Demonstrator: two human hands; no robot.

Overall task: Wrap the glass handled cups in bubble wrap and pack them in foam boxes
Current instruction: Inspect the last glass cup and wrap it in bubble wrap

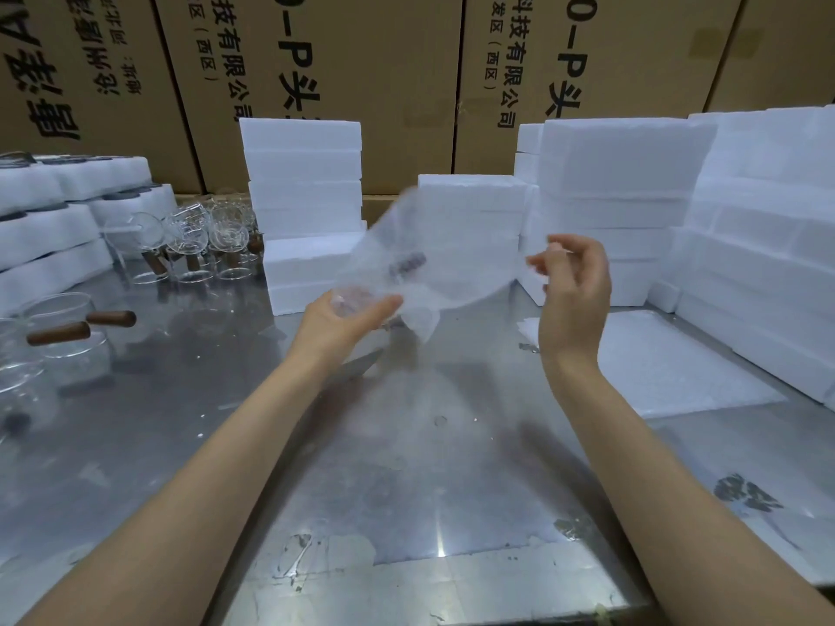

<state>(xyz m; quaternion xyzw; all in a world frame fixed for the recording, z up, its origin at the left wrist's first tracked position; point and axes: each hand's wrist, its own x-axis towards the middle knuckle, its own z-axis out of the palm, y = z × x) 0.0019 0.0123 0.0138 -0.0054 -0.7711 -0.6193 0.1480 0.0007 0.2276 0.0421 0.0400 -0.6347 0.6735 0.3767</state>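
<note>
My left hand (pixel 348 316) cradles a glass cup (pixel 350 300) from below, its fingers curled round the glass. A sheet of bubble wrap (pixel 443 255) lies draped over the cup and is blurred; the cup's brown handle (pixel 406 265) shows dimly through it. My right hand (pixel 574 286) pinches the sheet's right edge between thumb and fingertips, held up above the steel table (pixel 406 467). More glass cups with wooden handles (pixel 199 246) stand at the back left. Two more handled cups (pixel 58 327) sit at the left edge.
Stacks of white foam boxes stand in the middle (pixel 307 210), at the back right (pixel 619 196) and along the right edge (pixel 768 246). Foam trays (pixel 49 228) pile up at the left. A flat pile of bubble wrap sheets (pixel 668 368) lies on the right. Cardboard cartons (pixel 361 61) form the back wall.
</note>
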